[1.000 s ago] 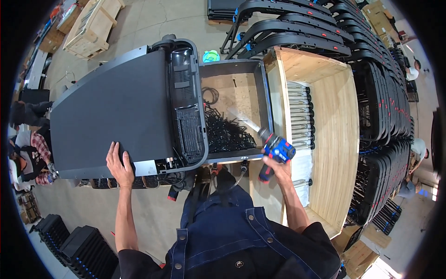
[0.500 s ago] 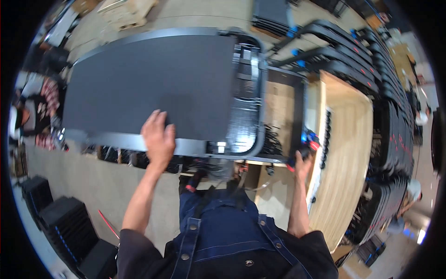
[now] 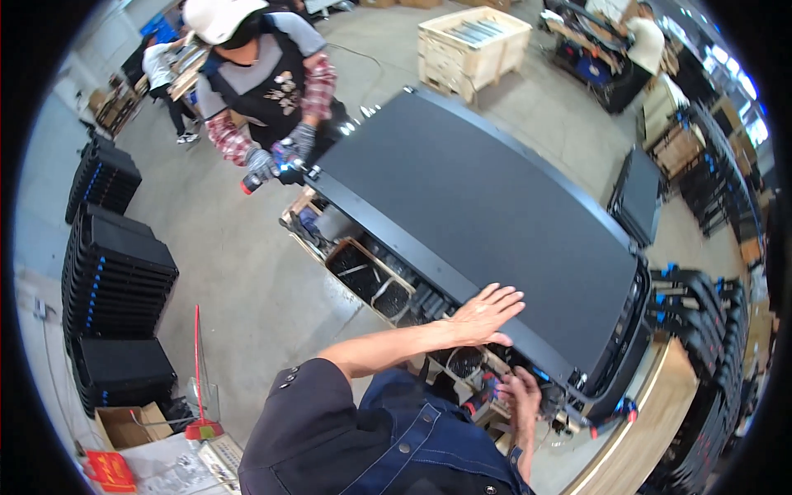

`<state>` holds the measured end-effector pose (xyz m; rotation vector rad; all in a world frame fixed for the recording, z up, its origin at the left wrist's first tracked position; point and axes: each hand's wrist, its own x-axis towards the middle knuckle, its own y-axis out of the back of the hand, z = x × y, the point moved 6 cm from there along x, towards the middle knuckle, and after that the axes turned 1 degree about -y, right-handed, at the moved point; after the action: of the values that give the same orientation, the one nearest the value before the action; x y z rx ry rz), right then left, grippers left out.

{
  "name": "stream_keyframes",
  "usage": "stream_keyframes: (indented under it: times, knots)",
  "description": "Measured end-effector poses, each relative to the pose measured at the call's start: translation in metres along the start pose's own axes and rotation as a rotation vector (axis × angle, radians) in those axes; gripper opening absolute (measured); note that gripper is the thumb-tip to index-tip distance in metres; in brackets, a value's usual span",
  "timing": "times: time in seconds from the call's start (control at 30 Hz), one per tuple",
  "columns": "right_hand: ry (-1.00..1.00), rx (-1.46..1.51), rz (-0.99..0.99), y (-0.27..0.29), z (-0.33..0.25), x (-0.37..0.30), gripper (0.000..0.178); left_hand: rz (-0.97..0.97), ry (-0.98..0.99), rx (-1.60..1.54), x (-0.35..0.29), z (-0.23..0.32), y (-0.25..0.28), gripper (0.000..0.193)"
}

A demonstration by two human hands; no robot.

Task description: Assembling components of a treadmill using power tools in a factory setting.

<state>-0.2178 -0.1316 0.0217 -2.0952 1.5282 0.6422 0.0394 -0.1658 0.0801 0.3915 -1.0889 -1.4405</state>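
The big black panel [image 3: 495,206] is now being pressed flat by the open left hand [image 3: 487,313], slid up from its edge; the right hand [image 3: 521,394] is being tucked underneath, grip can't be made out.

— What colour is the panel [image 3: 495,206] under my left hand [image 3: 487,313]?
— Matte black, dark frame. My sleeve [image 3: 305,421] is black, my apron [image 3: 412,445] blue denim
— And across from me?
— A white cap [image 3: 216,16], red plaid sleeves [image 3: 318,82], grey gloves [image 3: 301,136], a red and blue driver [image 3: 276,169]
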Motion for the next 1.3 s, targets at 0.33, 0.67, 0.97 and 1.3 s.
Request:
stream_keyframes:
  times: [0.33,0.67,0.97,1.3]
  knots:
    - [-0.141,0.830,-0.341,-0.132,0.025,0.086,0.034,-0.092,-0.119,0.562,-0.105,-0.134,0.103,0.075]
    - [0.484,0.189,-0.234,-0.047,-0.114,-0.066,0.075,0.131,-0.580,0.527,-0.039,0.019,0.269,0.045]
    - [0.099,0.195,-0.630,-0.116,-0.164,0.018,0.062,0.205,-0.425,0.501,0.171,0.043,0.414,0.056]
    - [0.694,1.662,-0.314,-0.037,-0.077,0.362,0.051,0.104,-0.182,0.719,0.362,-0.105,0.356,0.060]
